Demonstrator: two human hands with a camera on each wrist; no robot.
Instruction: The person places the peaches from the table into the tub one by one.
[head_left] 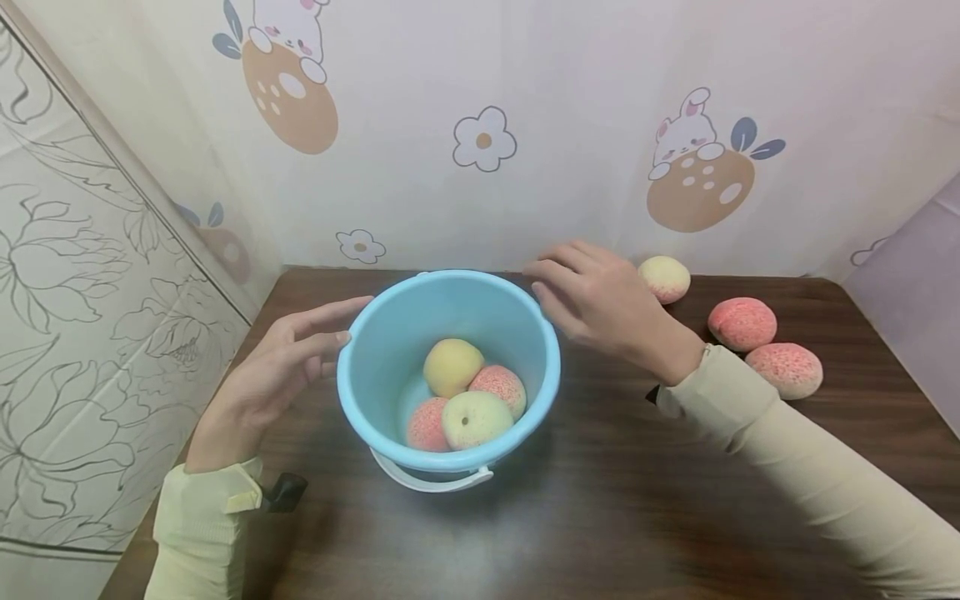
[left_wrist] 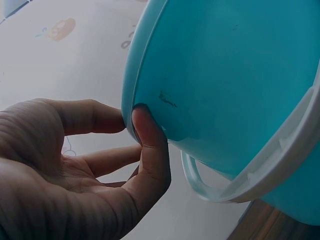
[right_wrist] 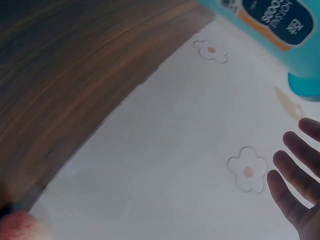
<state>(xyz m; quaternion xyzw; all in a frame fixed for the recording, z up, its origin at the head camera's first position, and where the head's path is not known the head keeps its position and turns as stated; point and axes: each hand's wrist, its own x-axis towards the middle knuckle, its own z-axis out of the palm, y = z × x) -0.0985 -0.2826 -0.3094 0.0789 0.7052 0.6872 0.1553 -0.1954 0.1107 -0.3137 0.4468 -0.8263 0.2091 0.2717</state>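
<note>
A light blue plastic bucket (head_left: 347,367) stands tilted toward the camera in the head view, its white handle (head_left: 420,482) hanging at the front. Several toy peaches lie inside, among them a yellow one (head_left: 453,367) and a pale green one (head_left: 480,419). My left hand (head_left: 273,367) pinches the left side of the rim; the left wrist view has its thumb (left_wrist: 152,145) and forefinger at the rim (left_wrist: 131,75). To the right of the bucket, my right hand (head_left: 596,296) is raised with fingers relaxed, holding nothing. The right wrist view shows its fingers (right_wrist: 295,172) apart from the bucket.
Three more peaches lie on the dark wooden table (head_left: 600,483) at the right: a pale yellow one (head_left: 664,279), a red one (head_left: 742,324) and a pink one (head_left: 784,370). A patterned curtain (head_left: 570,167) hangs behind the table, and a flower-print panel (head_left: 82,333) stands at the left.
</note>
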